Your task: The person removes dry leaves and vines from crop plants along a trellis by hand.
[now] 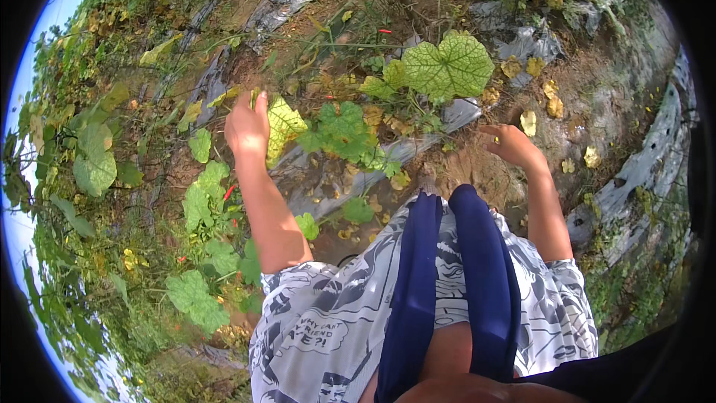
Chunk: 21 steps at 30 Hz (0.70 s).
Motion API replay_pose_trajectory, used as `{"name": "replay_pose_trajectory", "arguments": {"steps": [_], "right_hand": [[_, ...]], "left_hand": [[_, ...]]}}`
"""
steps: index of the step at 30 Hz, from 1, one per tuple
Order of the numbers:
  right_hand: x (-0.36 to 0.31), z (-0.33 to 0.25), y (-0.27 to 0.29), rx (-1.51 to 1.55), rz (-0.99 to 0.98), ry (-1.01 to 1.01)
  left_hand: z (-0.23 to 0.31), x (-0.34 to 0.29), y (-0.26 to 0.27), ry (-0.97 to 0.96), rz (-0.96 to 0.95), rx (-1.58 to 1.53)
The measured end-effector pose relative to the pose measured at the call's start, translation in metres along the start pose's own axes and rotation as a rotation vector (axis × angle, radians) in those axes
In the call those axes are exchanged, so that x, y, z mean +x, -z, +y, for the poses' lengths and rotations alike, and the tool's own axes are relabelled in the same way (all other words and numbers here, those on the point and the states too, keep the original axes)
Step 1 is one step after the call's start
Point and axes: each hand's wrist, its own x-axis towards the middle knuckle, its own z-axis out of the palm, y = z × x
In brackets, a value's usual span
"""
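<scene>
My left hand reaches up among the vines. Its fingers are bent in close to the thumb, and whatever lies between them is hidden. Against its thumb side is a yellowing vine leaf with dark veins. Lower to the right, over bare soil, my right hand hangs with loosely curved fingers apart and nothing visible in them. It wears a ring. Between the hands grow a green lobed leaf and, farther off, a large pale green leaf. Small red slender pods, chilli-like, show by a red pod and another pod.
Torn grey plastic sheeting runs across the soil, with a wider strip at the right. Dry yellow leaves lie scattered. Dense vines stand at the left. A dark blue strap hangs over my patterned shirt.
</scene>
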Motion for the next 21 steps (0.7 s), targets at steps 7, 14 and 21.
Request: {"name": "replay_pose_trajectory", "arguments": {"steps": [7, 14, 21], "right_hand": [[-0.027, 0.039, -0.014, -0.026, -0.028, -0.288], [-0.050, 0.067, -0.050, 0.022, 0.006, -0.335], [-0.030, 0.044, -0.046, 0.132, 0.113, -0.358]], "left_hand": [[-0.089, -0.011, -0.013, 0.014, -0.511, -0.108], [-0.139, 0.022, 0.056, 0.201, 0.124, -0.155], [-0.086, 0.060, 0.104, -0.092, -0.107, -0.709]]}}
